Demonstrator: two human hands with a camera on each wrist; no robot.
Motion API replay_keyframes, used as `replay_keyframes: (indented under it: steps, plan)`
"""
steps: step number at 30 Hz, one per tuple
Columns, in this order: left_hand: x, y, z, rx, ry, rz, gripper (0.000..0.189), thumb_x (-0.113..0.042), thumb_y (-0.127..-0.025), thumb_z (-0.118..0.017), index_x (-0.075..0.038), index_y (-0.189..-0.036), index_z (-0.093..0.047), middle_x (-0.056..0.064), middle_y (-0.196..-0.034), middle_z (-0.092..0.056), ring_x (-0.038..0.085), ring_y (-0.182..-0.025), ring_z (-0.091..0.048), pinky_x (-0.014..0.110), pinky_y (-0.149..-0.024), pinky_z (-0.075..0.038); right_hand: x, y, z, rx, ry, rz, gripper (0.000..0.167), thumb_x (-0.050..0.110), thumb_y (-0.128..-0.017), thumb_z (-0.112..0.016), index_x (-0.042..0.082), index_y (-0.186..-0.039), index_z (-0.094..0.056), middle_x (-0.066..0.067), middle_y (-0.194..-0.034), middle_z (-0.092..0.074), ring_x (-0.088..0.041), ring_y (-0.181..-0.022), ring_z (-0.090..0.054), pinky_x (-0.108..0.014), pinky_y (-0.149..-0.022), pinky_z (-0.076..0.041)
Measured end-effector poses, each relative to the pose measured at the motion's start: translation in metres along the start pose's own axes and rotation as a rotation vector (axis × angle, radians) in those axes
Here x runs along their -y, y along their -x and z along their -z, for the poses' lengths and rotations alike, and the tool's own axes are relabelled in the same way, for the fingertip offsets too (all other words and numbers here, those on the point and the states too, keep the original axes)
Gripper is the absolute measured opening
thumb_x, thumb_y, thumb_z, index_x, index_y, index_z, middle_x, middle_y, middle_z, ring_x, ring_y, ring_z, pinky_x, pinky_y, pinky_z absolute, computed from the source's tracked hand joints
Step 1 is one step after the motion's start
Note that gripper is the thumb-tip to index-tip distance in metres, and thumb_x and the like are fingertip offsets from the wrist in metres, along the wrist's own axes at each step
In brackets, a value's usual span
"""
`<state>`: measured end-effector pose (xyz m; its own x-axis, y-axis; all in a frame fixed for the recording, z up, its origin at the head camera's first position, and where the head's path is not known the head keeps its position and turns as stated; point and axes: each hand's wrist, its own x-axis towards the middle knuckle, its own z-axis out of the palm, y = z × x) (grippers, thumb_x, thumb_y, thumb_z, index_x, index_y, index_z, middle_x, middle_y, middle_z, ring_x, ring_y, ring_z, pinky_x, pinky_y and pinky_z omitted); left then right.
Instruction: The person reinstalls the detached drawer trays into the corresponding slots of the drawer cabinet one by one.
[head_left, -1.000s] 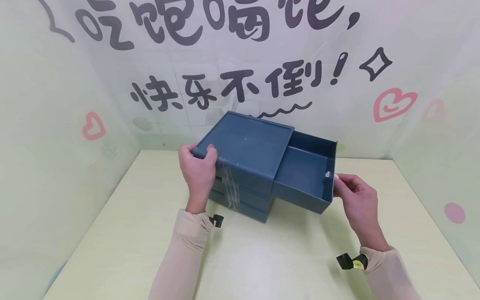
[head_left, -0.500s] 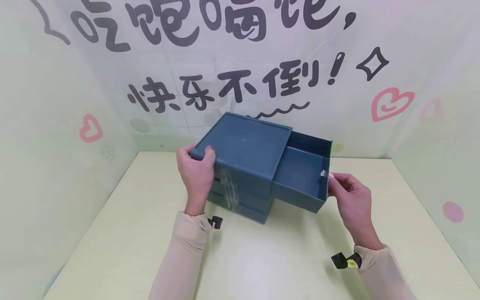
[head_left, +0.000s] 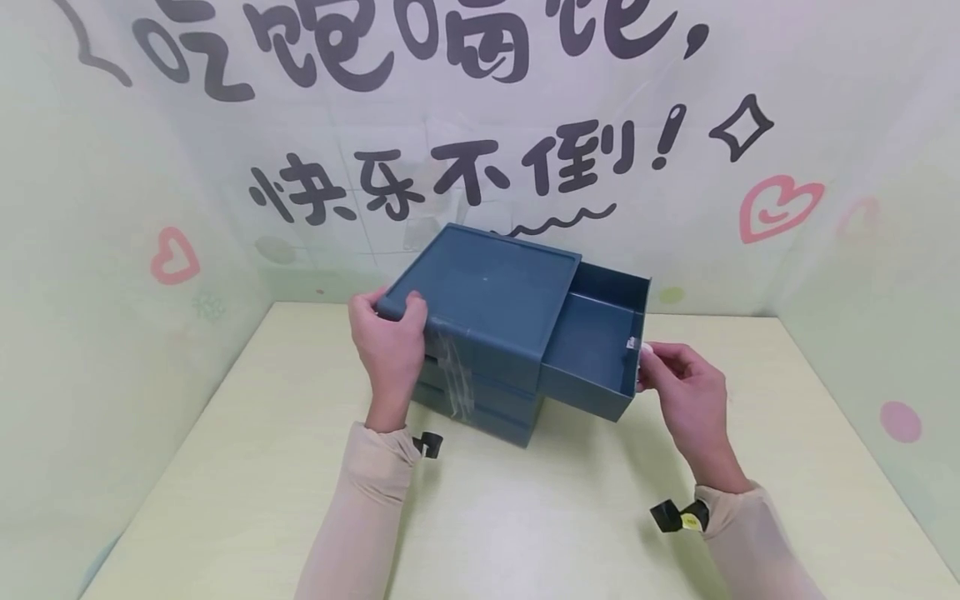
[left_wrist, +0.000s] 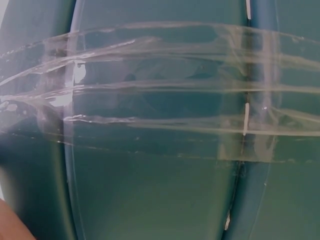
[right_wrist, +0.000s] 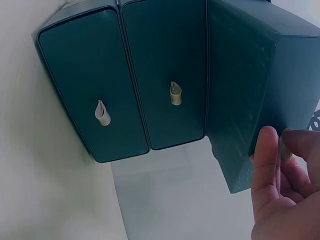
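Note:
A dark blue drawer cabinet stands turned at an angle on the table. Its top drawer is partly pulled out to the right, with nothing inside its visible floor. My left hand grips the cabinet's near left top edge, thumb on top and the other fingers mostly hidden. At the drawer's front, my right hand pinches the small pale pull tab between thumb and fingers. In the right wrist view, the two lower drawers sit flush in the cabinet, each with a curled pale tab.
Clear tape runs across the cabinet side facing me, over the seams. The pale table is bounded by a printed curtain close behind the cabinet and further panels at left and right.
My right hand has moved left with the top drawer, which has slid slightly further into the cabinet. My left hand keeps its grip on the cabinet; the whole view has shifted slightly.

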<state>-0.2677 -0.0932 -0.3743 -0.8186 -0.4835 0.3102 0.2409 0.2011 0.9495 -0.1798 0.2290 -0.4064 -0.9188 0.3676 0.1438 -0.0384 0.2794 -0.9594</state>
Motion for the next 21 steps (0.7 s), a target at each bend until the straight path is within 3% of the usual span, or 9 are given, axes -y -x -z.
replay_keyframes:
  steps: [10, 21]
  plan:
    - [0.001, 0.0, 0.0, 0.008, 0.01, 0.003, 0.05, -0.026, -0.085, -0.07, 0.002, -0.122, -0.053, 0.014, -0.115, -0.056, 0.02, -0.087, -0.059, 0.032, -0.069, -0.05, 0.0, -0.004, -0.012, 0.015, -0.1, 0.007, 0.036, 0.032, -0.094, -0.072, 0.004, -0.117, -0.07, 0.008, -0.087, -0.074, -0.008, -0.069, -0.07, -0.019, -0.072, -0.06]
    - [0.004, -0.002, 0.001, 0.01, 0.037, 0.011, 0.048, -0.024, -0.086, -0.069, 0.001, -0.123, -0.052, 0.012, -0.114, -0.056, 0.019, -0.085, -0.059, 0.028, -0.067, -0.051, 0.003, -0.006, -0.021, 0.049, -0.136, -0.015, 0.036, 0.032, -0.094, -0.073, 0.004, -0.116, -0.07, 0.009, -0.087, -0.074, -0.008, -0.068, -0.071, -0.021, -0.073, -0.06]
